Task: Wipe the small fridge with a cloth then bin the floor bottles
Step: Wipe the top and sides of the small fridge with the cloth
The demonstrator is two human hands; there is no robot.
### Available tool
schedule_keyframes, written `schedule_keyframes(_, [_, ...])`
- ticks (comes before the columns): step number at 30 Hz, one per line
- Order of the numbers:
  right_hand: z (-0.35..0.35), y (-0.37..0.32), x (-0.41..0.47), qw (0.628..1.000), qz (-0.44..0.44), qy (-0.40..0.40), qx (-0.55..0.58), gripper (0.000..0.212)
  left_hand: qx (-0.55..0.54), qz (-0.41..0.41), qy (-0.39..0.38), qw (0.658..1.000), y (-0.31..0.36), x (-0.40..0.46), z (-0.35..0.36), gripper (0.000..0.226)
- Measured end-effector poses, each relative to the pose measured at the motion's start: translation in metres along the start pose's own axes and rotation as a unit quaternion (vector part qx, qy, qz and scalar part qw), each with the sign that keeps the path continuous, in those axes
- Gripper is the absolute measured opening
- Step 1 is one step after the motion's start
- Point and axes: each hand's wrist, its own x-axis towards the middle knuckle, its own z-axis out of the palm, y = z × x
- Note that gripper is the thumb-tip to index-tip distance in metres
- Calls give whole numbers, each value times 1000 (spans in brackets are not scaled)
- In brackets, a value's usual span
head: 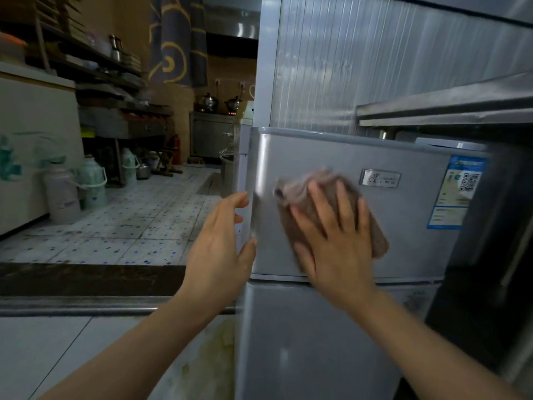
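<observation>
We've got our right hand [331, 241] flat w/ fingers straight and spread, pressing a crumpled brown-pink cloth [326, 206] against the upper door of the small silver two-door fridge [317, 327]; cloth bunches out past the fingertips to the upper left and sticks out beyond the little finger on the right; it's blurred, so weave can't be told. Our left hand [219, 249] is open too, fingers relaxed and roughly straight, thumb tip touching the door's left edge, fingertips at the fridge's white side strip; it holds nothing. Below both wrists is the lower fridge door, plain grey. Just right of the right fingertips sits a small silver brand plate [380, 178]; further right, a blue-bordered energy label w/ QR code [455, 192]. Above the fingers: ribbed metal wall panel [331, 67] and a steel shelf edge [444, 108]. Left of the left hand, a dark threshold strip, then the spotted tile floor [129, 220]; on it, well apart from our fingers, pale green and white thermos flasks [92, 180] stand upright beside a white chest freezer [34, 145]. Far back: dark shelving w/ trays, two metal pots [219, 103] on a steel cabinet, a red extinguisher [176, 145]. Bottles for the bin: can't tell which, if any, are here.
</observation>
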Motion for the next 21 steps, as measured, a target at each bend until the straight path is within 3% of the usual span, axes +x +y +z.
schedule_keyframes(3, [7,-1,-66,998,-47,-36,-2,68,2,-9,9,1000,6,-1,11,73])
schedule_keyframes(7, [3,18,-58,997,-74,-29,-8,60,42,-48,40,997,16,4,24,75])
schedule_keyframes(13, [-2,49,7,999,45,7,-2,75,9,-72,39,997,10,7,29,60])
schedule_keyframes(17, [7,18,-55,988,145,-19,48,74,2,-70,35,997,8,9,30,59])
schedule_keyframes(21, [8,13,-90,985,152,-65,41,75,-21,-70,33,997,5,11,30,53])
